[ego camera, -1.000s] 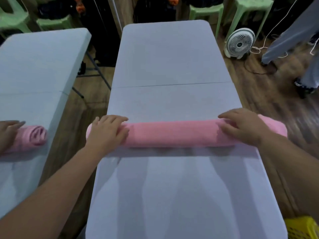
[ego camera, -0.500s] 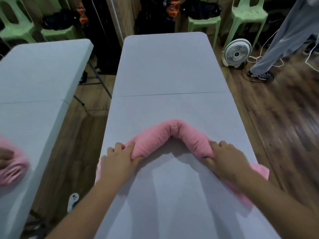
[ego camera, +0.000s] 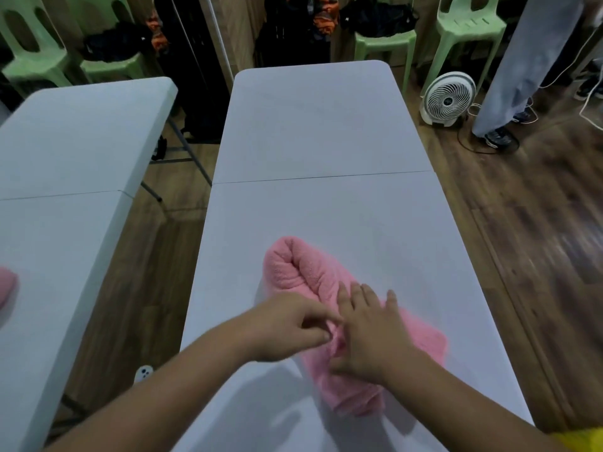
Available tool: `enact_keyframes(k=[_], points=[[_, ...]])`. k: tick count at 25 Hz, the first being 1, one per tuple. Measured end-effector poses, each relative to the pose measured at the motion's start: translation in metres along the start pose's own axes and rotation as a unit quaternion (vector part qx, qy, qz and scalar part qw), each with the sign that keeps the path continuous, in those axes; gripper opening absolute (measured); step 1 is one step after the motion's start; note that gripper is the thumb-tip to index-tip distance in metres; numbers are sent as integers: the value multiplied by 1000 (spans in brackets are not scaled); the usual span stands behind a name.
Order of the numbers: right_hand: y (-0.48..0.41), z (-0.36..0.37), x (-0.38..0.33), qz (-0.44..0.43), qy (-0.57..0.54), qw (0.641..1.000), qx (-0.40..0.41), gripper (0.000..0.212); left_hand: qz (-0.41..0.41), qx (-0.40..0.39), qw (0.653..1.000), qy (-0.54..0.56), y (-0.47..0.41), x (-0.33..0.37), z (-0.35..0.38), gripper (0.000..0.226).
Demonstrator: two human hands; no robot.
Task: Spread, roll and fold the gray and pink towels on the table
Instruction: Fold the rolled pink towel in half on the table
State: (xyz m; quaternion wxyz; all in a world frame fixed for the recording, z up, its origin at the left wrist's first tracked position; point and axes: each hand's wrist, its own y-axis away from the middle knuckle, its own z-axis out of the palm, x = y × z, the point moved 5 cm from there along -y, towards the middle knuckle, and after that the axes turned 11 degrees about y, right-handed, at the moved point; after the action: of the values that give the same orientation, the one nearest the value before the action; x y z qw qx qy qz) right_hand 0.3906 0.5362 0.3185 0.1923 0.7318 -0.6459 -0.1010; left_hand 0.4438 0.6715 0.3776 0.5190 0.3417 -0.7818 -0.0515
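The rolled pink towel lies folded in half on the white table, its bend pointing away from me and its two ends near me. My right hand presses flat on top of the doubled roll with straight fingers. My left hand is at the roll's left side, fingers curled and pinching the towel's edge beside my right hand. No gray towel is in view.
A second white table stands to the left with a bit of pink towel at its edge. A white fan, a person's legs and green chairs are beyond. A yellow object sits at bottom right.
The straight pink roll was bent into an arch, then its two ends were brought together toward me. My hands moved from the roll's ends to meet at the middle.
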Motion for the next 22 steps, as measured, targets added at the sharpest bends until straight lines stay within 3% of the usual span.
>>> enact_keyframes(k=[2, 3, 5, 6, 8, 14, 19, 22], points=[[-7, -3, -9, -46, 38, 998, 4, 112, 62, 34, 969, -235, -9, -3, -23, 80], [-7, -7, -6, -70, 51, 996, 10, 110, 33, 26, 942, -333, -12, -15, -31, 103], [-7, -8, 12, -85, 49, 995, 7, 116, -87, -1, 923, -376, -10, -48, -39, 128], [-6, -4, 23, -69, 38, 997, -3, 123, -124, -3, 928, -351, -8, -61, -34, 127], [-2, 5, 36, -33, 9, 999, -19, 134, -121, 31, 940, -316, -1, -69, -14, 114], [-11, -14, 27, -44, 10, 999, 27, 104, -92, 102, 951, -278, 9, -65, -29, 98], [-21, -67, 46, -1, 12, 995, 102, 101, -63, 159, 946, -274, 12, -36, -78, 98], [5, -77, 66, 37, 1, 991, 126, 99, -21, 156, 943, -294, 4, -4, -81, 96]])
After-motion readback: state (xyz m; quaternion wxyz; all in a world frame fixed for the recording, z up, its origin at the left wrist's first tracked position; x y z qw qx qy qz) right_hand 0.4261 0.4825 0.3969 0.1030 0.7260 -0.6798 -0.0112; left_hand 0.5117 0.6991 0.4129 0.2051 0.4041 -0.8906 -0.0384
